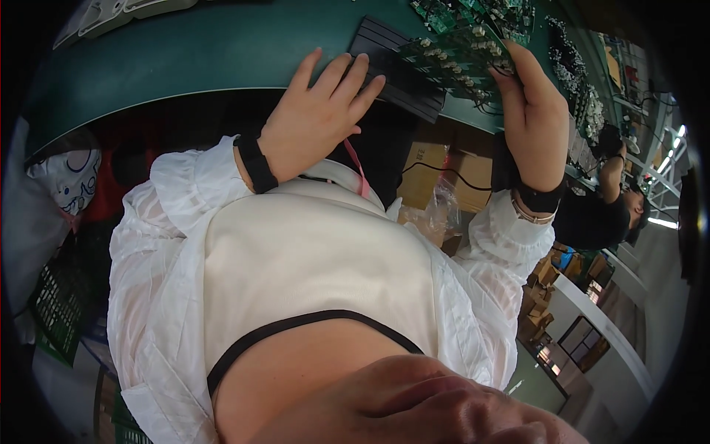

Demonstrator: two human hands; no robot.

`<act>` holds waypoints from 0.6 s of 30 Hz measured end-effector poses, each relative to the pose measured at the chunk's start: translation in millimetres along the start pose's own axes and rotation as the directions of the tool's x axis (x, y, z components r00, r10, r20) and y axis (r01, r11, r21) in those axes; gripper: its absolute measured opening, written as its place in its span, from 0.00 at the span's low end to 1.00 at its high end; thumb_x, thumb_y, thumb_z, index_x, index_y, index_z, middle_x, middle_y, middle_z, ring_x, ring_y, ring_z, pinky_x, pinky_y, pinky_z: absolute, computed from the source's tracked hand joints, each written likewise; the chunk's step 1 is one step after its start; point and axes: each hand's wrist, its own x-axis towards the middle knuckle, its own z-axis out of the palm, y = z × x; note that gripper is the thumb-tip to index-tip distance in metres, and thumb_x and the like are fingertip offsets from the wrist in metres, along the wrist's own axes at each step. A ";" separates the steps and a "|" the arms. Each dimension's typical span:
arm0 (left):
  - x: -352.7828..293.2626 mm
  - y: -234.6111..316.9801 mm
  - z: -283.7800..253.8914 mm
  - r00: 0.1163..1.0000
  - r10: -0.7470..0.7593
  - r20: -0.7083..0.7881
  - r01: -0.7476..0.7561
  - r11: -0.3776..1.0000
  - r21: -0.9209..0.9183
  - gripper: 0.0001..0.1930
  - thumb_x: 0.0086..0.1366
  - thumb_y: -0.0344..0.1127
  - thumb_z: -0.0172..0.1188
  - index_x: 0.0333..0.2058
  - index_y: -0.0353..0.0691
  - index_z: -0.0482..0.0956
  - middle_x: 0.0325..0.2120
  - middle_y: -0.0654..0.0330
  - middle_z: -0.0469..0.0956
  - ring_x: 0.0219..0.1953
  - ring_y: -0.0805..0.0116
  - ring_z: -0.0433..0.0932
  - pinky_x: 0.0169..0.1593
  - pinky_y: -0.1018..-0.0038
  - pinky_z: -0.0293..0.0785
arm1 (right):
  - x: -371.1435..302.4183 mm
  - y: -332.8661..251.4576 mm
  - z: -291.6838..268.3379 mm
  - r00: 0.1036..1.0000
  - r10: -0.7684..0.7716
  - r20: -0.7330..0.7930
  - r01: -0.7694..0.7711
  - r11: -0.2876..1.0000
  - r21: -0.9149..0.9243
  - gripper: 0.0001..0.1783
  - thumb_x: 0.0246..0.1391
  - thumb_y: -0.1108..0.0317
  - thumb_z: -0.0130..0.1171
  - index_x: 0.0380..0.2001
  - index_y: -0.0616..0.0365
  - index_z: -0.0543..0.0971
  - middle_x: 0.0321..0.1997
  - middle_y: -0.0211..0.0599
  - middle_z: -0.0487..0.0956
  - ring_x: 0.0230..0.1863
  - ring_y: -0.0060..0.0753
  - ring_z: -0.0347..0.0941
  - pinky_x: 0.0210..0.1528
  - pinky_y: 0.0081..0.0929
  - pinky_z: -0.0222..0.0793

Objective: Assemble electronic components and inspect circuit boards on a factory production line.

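Note:
My right hand (534, 96) pinches the right edge of a green circuit board panel (451, 59) set with rows of pale connectors. The panel is tilted above a dark ribbed block (377, 44) that lies along the table's near edge. My left hand (318, 103) is open, its fingers spread over the table edge beside the left side of the ribbed block. It holds nothing. Whether its fingertips touch the block, I cannot tell. Black bands circle both wrists.
Loose green circuit boards (518, 18) are heaped at the far right of the green table (185, 55). Small pale parts (592, 111) lie beyond them. Pale trays (111, 18) stand at the far left. Cardboard boxes (425, 174) sit below the table. Another person (599, 214) works at the right.

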 end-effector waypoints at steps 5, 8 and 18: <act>-2.7 0.7 2.1 1.000 0.018 -0.020 -0.018 1.000 -0.016 0.37 0.61 0.53 0.67 0.66 0.45 0.70 0.62 0.56 0.70 0.66 0.60 0.66 0.71 0.56 0.58 | -1.5 3.7 -1.7 0.998 -0.043 0.039 0.044 0.998 -0.033 0.16 0.61 0.74 0.61 0.52 0.54 0.79 0.37 0.44 0.83 0.36 0.54 0.78 0.36 0.39 0.73; -2.3 0.3 7.5 0.998 0.047 -0.041 -0.047 0.999 0.012 0.33 0.63 0.50 0.64 0.64 0.44 0.72 0.61 0.57 0.72 0.65 0.60 0.68 0.71 0.59 0.59 | -4.7 12.0 -4.0 0.995 -0.084 0.054 0.087 0.994 -0.060 0.16 0.60 0.75 0.62 0.52 0.54 0.79 0.38 0.44 0.83 0.37 0.53 0.78 0.38 0.39 0.73; -4.1 2.2 10.5 0.988 0.106 -0.116 -0.090 0.987 0.136 0.23 0.66 0.38 0.56 0.60 0.43 0.76 0.58 0.55 0.76 0.61 0.59 0.74 0.69 0.65 0.65 | 7.8 -25.1 21.7 0.978 -0.207 0.010 0.207 0.969 -0.137 0.12 0.65 0.68 0.63 0.50 0.59 0.81 0.35 0.40 0.83 0.31 0.33 0.79 0.37 0.26 0.73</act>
